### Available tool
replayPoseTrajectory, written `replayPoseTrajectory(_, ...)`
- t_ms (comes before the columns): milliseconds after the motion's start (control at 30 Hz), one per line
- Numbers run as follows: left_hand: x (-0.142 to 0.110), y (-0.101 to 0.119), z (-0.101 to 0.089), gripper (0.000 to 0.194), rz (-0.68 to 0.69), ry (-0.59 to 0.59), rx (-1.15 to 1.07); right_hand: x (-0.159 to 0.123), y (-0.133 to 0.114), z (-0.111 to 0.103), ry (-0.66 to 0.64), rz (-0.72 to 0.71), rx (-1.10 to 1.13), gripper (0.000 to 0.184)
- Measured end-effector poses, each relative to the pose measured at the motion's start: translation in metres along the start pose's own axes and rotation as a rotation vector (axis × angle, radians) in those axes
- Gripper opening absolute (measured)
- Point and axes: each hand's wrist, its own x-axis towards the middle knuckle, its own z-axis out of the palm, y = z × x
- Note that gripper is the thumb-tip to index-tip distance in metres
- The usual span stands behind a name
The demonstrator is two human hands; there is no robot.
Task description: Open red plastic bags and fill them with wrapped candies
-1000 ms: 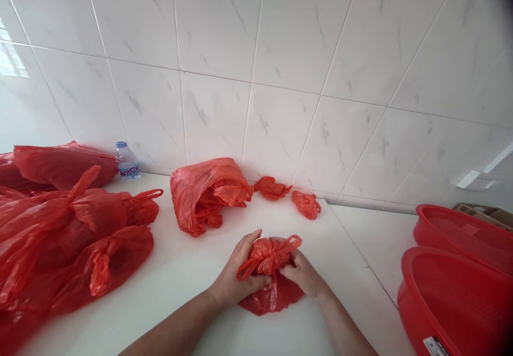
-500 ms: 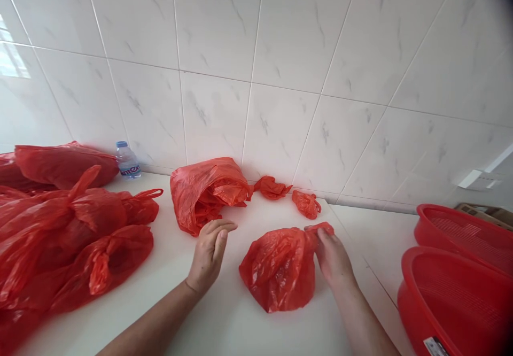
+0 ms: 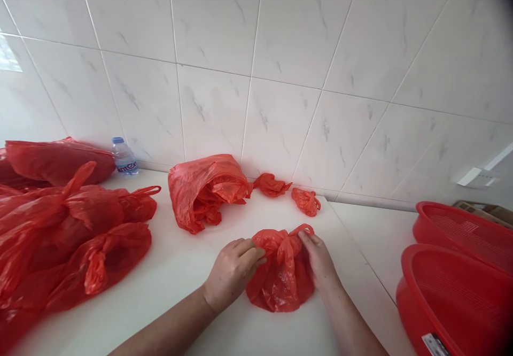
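Observation:
Between my hands a red plastic bag (image 3: 280, 286) rests on the white table, gathered and creased toward its top. My left hand (image 3: 236, 270) is closed at the bag's upper left side, its fingertips pinching the thin plastic. On the right, my right hand (image 3: 316, 254) grips a twisted handle loop at the bag's top, thumb against the plastic. Whatever the bag contains cannot be made out. Just behind stands a larger open red bag (image 3: 204, 185) stuffed with crumpled red plastic. Two small crumpled red bags, one left (image 3: 272, 185) and one right (image 3: 305, 201), lie near the wall.
Knotted red bags (image 3: 92, 211) are heaped at the left, beside a water bottle (image 3: 124, 158) with a blue cap. Two red plastic baskets, the nearer (image 3: 412, 292) and the farther (image 3: 425, 227), stand at the right. A tiled wall (image 3: 216, 110) closes off the back.
My left hand has moved right from the bare table to the bag and closed on it. The bag's top is more gathered, and my right hand has shifted slightly left.

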Motion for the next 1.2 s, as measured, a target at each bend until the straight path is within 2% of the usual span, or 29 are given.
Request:
replayPoseTrajectory(100, 0.001, 0.000, -0.007, 0.022, 0.011, 0.051, -0.031, 0.004, -0.003, -0.006, 0.073, -0.031, -0.052, 0.032)
replayPoseTrajectory(200, 0.001, 0.001, -0.013, 0.022, 0.039, 0.097, -0.053, 0.014, 0.000, -0.023, 0.202, -0.053, -0.108, 0.030)
replayPoseTrajectory(300, 0.001, -0.001, -0.016, 0.021, 0.035, 0.092, -0.059, 0.025, 0.009, -0.044, 0.314, -0.024, -0.156, 0.032)
replayPoseTrajectory(367, 0.000, -0.002, -0.015, 0.021, 0.004, 0.087, -0.075, 0.032, 0.017, -0.054, 0.344, 0.015, -0.173, 0.034)
replayPoseTrajectory(500, -0.005, -0.007, -0.010, 0.023, -0.120, 0.083, -0.166, 0.035, 0.022, -0.062, 0.272, 0.056, -0.153, 0.038)
replayPoseTrajectory(567, -0.009, -0.010, -0.007, 0.022, -0.206, 0.056, -0.234, 0.031, 0.018, -0.062, 0.188, 0.060, -0.123, 0.042)
replayPoseTrajectory(633, -0.013, -0.012, -0.002, 0.011, -0.293, 0.016, -0.332, 0.025, 0.011, -0.061, 0.027, 0.066, -0.073, 0.049)
replayPoseTrajectory(667, -0.015, -0.013, 0.002, 0.020, -0.336, -0.005, -0.391, 0.021, 0.008, -0.059, -0.076, 0.073, -0.047, 0.054)
replayPoseTrajectory(767, -0.022, -0.009, 0.015, 0.085, -0.461, -0.082, -0.581, 0.009, 0.004, -0.047, -0.356, 0.098, -0.019, 0.072)
replayPoseTrajectory(800, -0.024, -0.007, 0.020, 0.100, -0.492, -0.117, -0.643, 0.006, 0.004, -0.040, -0.422, 0.095, -0.056, 0.079)
replayPoseTrajectory(867, -0.028, -0.002, 0.027, 0.123, -0.510, -0.201, -0.747, -0.002, 0.004, -0.020, -0.513, 0.055, -0.186, 0.087)
replayPoseTrajectory(900, -0.029, 0.000, 0.029, 0.130, -0.517, -0.233, -0.760, -0.006, 0.003, -0.010, -0.551, 0.020, -0.258, 0.085)
replayPoseTrajectory(933, -0.029, 0.001, 0.030, 0.134, -0.540, -0.243, -0.752, -0.010, 0.002, 0.001, -0.570, -0.020, -0.327, 0.078)
replayPoseTrajectory(1000, -0.027, 0.000, 0.028, 0.129, -0.567, -0.212, -0.720, -0.016, 0.000, 0.018, -0.535, -0.078, -0.445, 0.057)
replayPoseTrajectory(1133, -0.017, -0.002, 0.017, 0.096, -0.527, -0.151, -0.635, -0.020, 0.002, 0.035, -0.361, -0.089, -0.591, 0.016)
replayPoseTrajectory(1200, -0.012, -0.001, 0.012, 0.077, -0.535, -0.184, -0.567, -0.018, 0.006, 0.035, -0.297, -0.085, -0.602, 0.015)
